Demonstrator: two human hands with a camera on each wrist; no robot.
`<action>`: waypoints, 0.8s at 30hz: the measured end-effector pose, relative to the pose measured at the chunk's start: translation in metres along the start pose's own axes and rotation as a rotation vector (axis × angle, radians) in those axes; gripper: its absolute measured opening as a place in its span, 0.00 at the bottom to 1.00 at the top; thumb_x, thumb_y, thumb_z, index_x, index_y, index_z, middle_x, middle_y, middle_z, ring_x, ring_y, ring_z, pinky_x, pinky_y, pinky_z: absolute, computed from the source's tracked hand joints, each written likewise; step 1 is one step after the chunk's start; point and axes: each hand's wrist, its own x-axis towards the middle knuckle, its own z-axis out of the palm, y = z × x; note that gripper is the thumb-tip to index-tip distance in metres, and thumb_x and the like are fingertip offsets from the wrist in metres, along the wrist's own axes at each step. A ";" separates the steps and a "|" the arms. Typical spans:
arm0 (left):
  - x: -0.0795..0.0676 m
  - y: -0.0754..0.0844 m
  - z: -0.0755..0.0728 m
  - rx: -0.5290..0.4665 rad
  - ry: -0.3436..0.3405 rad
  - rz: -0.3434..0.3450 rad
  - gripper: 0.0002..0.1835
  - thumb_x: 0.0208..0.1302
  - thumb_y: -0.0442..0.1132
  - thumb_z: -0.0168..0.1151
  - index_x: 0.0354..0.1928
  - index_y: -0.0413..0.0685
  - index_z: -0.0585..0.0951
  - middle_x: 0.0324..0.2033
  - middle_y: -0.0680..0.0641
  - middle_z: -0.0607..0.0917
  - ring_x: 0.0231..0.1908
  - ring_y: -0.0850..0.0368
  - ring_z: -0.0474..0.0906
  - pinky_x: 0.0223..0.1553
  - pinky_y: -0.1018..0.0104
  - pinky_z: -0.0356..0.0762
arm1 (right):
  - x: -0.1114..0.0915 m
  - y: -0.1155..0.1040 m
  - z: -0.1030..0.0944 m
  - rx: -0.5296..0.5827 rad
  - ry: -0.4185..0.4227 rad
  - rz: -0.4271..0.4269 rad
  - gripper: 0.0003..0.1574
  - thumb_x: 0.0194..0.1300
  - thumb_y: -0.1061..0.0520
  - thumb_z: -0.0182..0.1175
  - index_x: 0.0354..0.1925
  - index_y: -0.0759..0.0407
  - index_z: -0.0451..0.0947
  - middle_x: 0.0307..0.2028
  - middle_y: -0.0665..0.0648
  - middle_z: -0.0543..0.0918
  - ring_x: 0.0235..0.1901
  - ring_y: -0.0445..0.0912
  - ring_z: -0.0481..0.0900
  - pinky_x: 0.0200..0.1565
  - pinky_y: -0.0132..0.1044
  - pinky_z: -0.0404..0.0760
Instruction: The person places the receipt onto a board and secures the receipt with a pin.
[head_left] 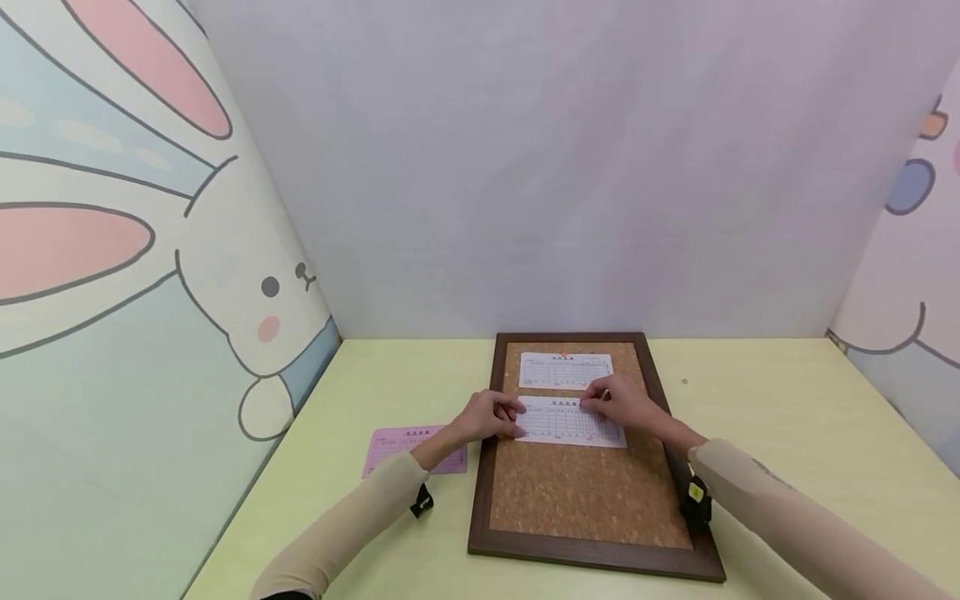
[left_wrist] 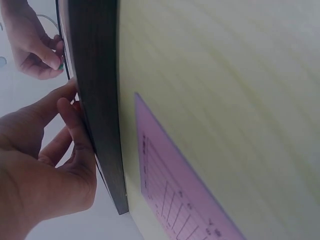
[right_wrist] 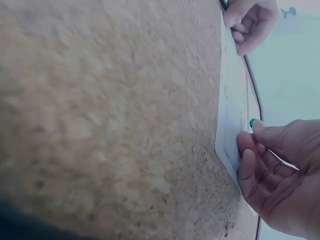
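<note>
Two white printed paper slips lie on a framed corkboard (head_left: 585,492), the upper slip (head_left: 540,371) with a small orange pin at its top edge. My left hand (head_left: 487,417) holds the left edge of the lower slip (head_left: 547,423) with bent thumb and fingers. A small red thing (left_wrist: 77,105) shows beside its fingertips in the left wrist view; cannot tell whether it is held. Near the lower slip's top edge, my right hand (head_left: 618,402) pinches a green push pin (right_wrist: 252,122) between thumb and finger. The pin's point is hidden.
A pink printed slip (head_left: 386,444) lies on the pale yellow table (head_left: 757,408), left of the board and partly under the left forearm. The board's dark wooden frame (head_left: 592,564) stands up around the cork. A grey wall (head_left: 525,167) rises behind the table.
</note>
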 end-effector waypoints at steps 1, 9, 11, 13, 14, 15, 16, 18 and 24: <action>0.000 0.000 0.000 0.001 -0.001 0.000 0.16 0.57 0.31 0.76 0.48 0.36 0.86 0.32 0.47 0.85 0.25 0.64 0.76 0.26 0.75 0.77 | 0.002 0.001 0.001 -0.002 0.006 0.006 0.04 0.69 0.62 0.65 0.36 0.61 0.86 0.26 0.52 0.81 0.25 0.41 0.74 0.27 0.30 0.72; 0.001 0.000 0.001 0.006 -0.006 0.014 0.17 0.57 0.32 0.76 0.48 0.35 0.86 0.32 0.47 0.85 0.25 0.65 0.75 0.25 0.76 0.76 | 0.011 0.001 0.005 -0.020 0.024 0.056 0.06 0.71 0.58 0.65 0.38 0.58 0.86 0.27 0.51 0.82 0.25 0.41 0.75 0.28 0.32 0.73; 0.001 0.000 0.001 0.003 -0.009 0.018 0.17 0.57 0.32 0.76 0.49 0.35 0.86 0.32 0.46 0.85 0.25 0.65 0.75 0.25 0.76 0.77 | 0.012 0.000 0.007 -0.029 0.017 0.083 0.06 0.71 0.57 0.64 0.38 0.56 0.86 0.27 0.50 0.82 0.26 0.42 0.74 0.29 0.33 0.72; 0.001 0.001 0.001 0.000 -0.011 0.020 0.17 0.57 0.32 0.76 0.49 0.35 0.86 0.32 0.46 0.85 0.25 0.65 0.76 0.25 0.75 0.77 | 0.013 0.000 0.008 -0.040 0.015 0.102 0.06 0.71 0.56 0.64 0.38 0.55 0.87 0.28 0.50 0.82 0.27 0.42 0.74 0.30 0.33 0.72; 0.001 0.001 0.001 0.001 -0.011 0.020 0.17 0.57 0.32 0.76 0.48 0.35 0.86 0.32 0.46 0.85 0.25 0.65 0.76 0.25 0.75 0.77 | 0.013 0.000 0.009 -0.048 0.016 0.105 0.06 0.71 0.55 0.65 0.38 0.55 0.87 0.28 0.49 0.82 0.27 0.42 0.74 0.30 0.34 0.71; 0.001 0.001 0.001 0.001 -0.011 0.019 0.17 0.57 0.32 0.76 0.48 0.35 0.86 0.32 0.46 0.85 0.25 0.65 0.76 0.25 0.75 0.77 | 0.013 0.000 0.010 -0.060 0.015 0.100 0.06 0.71 0.54 0.65 0.38 0.54 0.87 0.29 0.49 0.83 0.27 0.42 0.74 0.30 0.34 0.71; 0.001 0.001 0.001 -0.001 -0.011 0.021 0.17 0.57 0.32 0.76 0.48 0.34 0.86 0.32 0.46 0.85 0.24 0.65 0.75 0.25 0.75 0.77 | 0.013 -0.001 0.011 -0.071 0.016 0.094 0.07 0.71 0.54 0.65 0.38 0.54 0.87 0.30 0.49 0.84 0.28 0.42 0.74 0.31 0.34 0.71; 0.000 0.001 0.000 -0.002 -0.011 0.017 0.17 0.57 0.31 0.76 0.49 0.34 0.86 0.32 0.46 0.85 0.24 0.65 0.75 0.25 0.75 0.77 | 0.014 -0.003 0.013 -0.090 0.017 0.086 0.08 0.71 0.52 0.65 0.39 0.54 0.88 0.32 0.49 0.86 0.29 0.42 0.74 0.32 0.34 0.71; -0.001 0.000 0.000 0.013 -0.010 0.015 0.17 0.58 0.32 0.76 0.49 0.35 0.86 0.32 0.47 0.85 0.24 0.65 0.76 0.25 0.75 0.77 | 0.015 -0.009 0.015 -0.094 0.008 0.115 0.07 0.70 0.53 0.66 0.39 0.54 0.88 0.33 0.49 0.87 0.30 0.42 0.74 0.34 0.35 0.72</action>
